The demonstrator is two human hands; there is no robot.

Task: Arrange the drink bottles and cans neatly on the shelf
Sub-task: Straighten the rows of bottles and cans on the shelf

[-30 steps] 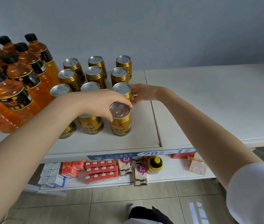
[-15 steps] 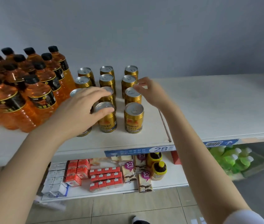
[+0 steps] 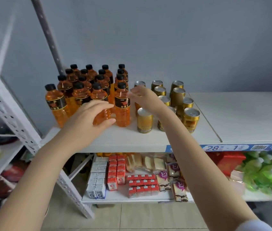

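Several orange drink bottles (image 3: 122, 105) with black caps stand in rows at the left of the white shelf (image 3: 148, 139). Several gold cans (image 3: 144, 120) stand in rows to their right. My left hand (image 3: 88, 119) reaches toward the front row of bottles with fingers spread in front of a front bottle (image 3: 101, 112), holding nothing. My right hand (image 3: 140, 95) hovers between the rightmost front bottle and the cans, fingers loosely bent, gripping nothing. My right forearm hides some of the middle cans.
A perforated white shelf post (image 3: 8, 114) stands at the left. Below, the lower shelf (image 3: 132, 198) carries small red and white cartons (image 3: 115, 174), snack packs and green bottles (image 3: 265, 174). The shelf's right half (image 3: 240, 117) is bare. A blue price strip (image 3: 223, 148) runs along the edge.
Both hands have left the gold cans and moved left to the orange bottles. The camera has pulled back and turned left, so more of the bottles and the lower shelf show.
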